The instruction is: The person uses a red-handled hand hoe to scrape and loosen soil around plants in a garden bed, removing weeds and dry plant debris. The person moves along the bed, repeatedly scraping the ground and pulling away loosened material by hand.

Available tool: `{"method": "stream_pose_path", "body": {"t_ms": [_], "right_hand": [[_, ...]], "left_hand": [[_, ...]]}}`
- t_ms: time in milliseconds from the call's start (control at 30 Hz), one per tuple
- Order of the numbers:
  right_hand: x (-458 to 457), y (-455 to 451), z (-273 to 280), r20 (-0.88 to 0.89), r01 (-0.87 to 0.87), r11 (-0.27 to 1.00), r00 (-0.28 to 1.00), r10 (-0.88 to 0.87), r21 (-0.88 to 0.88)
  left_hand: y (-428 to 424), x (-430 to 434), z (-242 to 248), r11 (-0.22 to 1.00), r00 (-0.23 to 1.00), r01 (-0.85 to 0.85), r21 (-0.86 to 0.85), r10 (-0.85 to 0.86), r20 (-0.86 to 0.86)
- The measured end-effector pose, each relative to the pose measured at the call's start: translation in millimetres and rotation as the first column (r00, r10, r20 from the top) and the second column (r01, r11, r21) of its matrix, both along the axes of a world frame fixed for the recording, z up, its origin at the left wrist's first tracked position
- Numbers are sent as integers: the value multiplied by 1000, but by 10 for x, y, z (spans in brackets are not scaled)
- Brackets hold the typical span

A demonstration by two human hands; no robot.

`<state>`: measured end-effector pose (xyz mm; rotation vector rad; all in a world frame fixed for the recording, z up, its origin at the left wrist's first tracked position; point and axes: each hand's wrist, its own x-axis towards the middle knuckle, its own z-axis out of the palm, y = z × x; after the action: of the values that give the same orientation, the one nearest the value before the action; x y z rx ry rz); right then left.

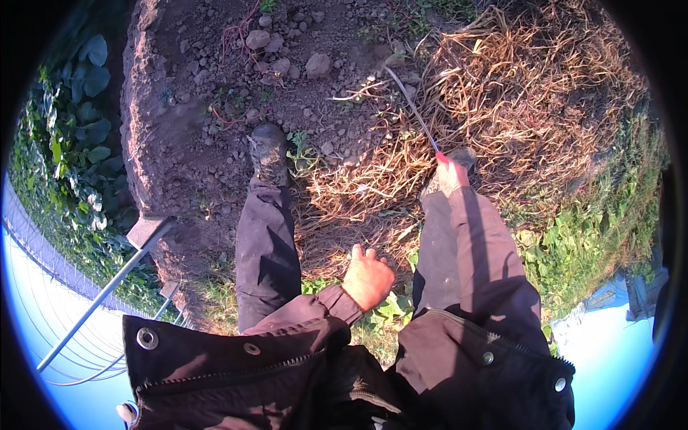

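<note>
My right hand (452,174) is closed around the red handle of a long, thin, slightly curved metal tool (413,107), perhaps a sickle. Its far end rests or hangs by the edge of a heap of dry straw (516,102). My left hand (368,278) is held in front of my body, with its fingers partly curled; nothing shows in it, though its palm is hidden. Below and beyond it, loose dry stalks (360,188) lie on the soil between my legs.
Cloddy bare soil (204,80) with stones (319,65) spreads ahead. An earthen ridge (137,107) borders leafy plants (91,129) at left. A metal post on a concrete block (148,230) stands lower left. Green weeds (570,236) grow at right. My boots (269,153) are on the ground.
</note>
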<state>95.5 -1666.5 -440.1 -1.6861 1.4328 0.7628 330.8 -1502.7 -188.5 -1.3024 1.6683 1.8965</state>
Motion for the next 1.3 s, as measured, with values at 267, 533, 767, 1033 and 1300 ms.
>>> {"method": "stream_pose_path", "body": {"t_ms": [267, 533, 767, 1033, 1300], "right_hand": [[-349, 309, 606, 195, -88, 989, 975, 110, -118], [624, -223, 33, 181, -11, 999, 983, 18, -41], [-637, 226, 987, -141, 72, 996, 988, -65, 44], [1016, -377, 785, 206, -240, 968, 953, 221, 70], [1586, -552, -78, 273, 619, 772, 775, -570, -144]], "left_hand": [[-13, 2, 39, 999, 999, 36, -1, -36, 29], [-21, -66, -47, 997, 997, 81, 0, -81, 16], [44, 7, 47, 998, 998, -20, -59, 24, 58], [-8, 13, 24, 999, 999, 36, -19, -35, 39], [-14, 22, 27, 998, 998, -63, -18, 63, 21]]}}
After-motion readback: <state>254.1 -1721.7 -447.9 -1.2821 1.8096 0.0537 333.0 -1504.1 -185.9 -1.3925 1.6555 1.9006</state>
